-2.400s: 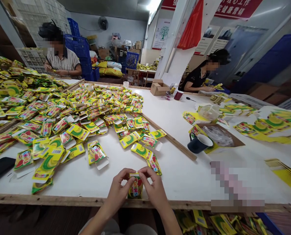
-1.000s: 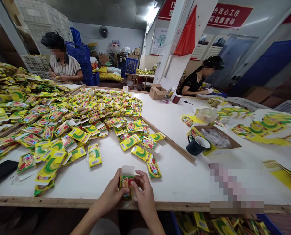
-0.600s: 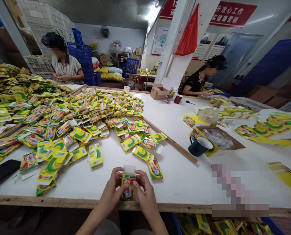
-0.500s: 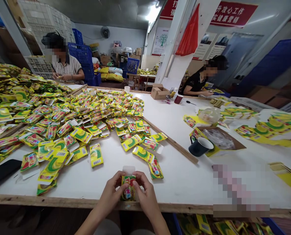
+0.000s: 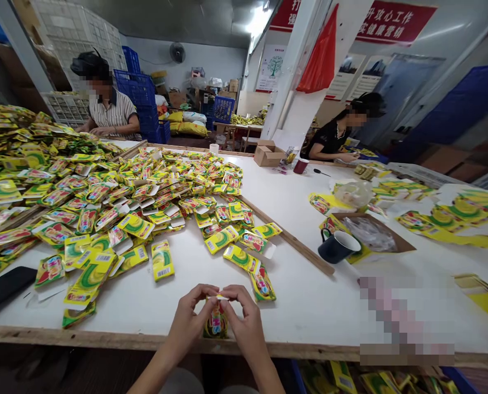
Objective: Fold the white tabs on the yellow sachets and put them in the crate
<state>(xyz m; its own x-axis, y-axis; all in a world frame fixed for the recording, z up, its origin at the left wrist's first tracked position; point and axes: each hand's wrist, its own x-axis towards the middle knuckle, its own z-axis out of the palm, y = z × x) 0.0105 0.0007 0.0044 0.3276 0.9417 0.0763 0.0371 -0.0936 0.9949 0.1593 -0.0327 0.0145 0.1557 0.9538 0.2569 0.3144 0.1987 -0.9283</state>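
A small yellow-green candy box (image 5: 216,323) stands at the front edge of the white table, its printed face toward me. My left hand (image 5: 191,314) pinches its top from the left, thumb and fingers at the upper edge. From the right, my right hand (image 5: 244,317) does the same, and the thumbs almost meet. The white end flap is bent down between my fingertips, mostly hidden by them. Just beyond my hands lie similar boxes, one upright-lying box (image 5: 162,260) to the left and another box (image 5: 262,283) to the right.
A big heap of boxes (image 5: 104,186) covers the table's left and middle. A wooden strip (image 5: 288,238) crosses near a dark mug (image 5: 337,246) and an open carton (image 5: 371,235). A black phone (image 5: 7,290) lies far left. Two people work across the table; a blue crate (image 5: 299,377) sits below.
The box's white top flap stood up before; now it is folded down under my fingers. Both hands have moved slightly up to the box's top edge.
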